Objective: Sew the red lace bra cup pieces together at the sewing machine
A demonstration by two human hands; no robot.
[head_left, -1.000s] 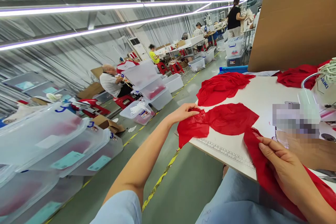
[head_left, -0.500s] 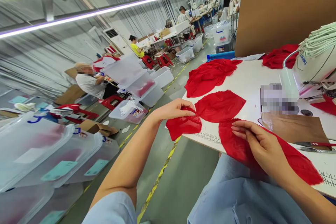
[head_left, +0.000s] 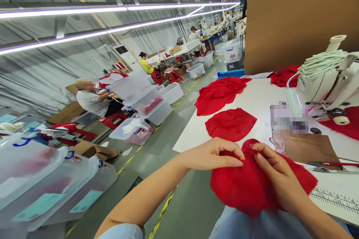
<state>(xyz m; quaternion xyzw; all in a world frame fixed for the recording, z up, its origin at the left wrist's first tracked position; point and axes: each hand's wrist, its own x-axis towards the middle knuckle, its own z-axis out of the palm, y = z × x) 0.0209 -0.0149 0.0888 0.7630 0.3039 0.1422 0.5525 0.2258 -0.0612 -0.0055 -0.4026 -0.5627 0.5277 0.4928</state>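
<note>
My left hand [head_left: 218,154] pinches the upper left edge of a piece of thin red fabric [head_left: 238,190]. Close beside it, my right hand [head_left: 273,168] grips the same bunched cloth between thumb and fingers. The fabric hangs over the table's front edge towards my lap, and its right end trails on the tabletop. Just beyond my hands lies a flat, leaf-shaped red fabric piece [head_left: 231,124]. A larger heap of red fabric [head_left: 221,94] sits farther back on the white table [head_left: 190,130].
A sewing machine [head_left: 322,82] with a coil of pale green cord stands at the right. Scissors [head_left: 333,165] and brown paper [head_left: 308,147] lie near it. A cardboard sheet [head_left: 300,22] rises behind. Clear plastic bins [head_left: 81,183] are stacked at left, where a person [head_left: 91,101] sits.
My left hand has moved right, bringing its fabric from the table's left corner over to my right hand. The two hands now hold the red cloth together. The view has tilted up slightly.
</note>
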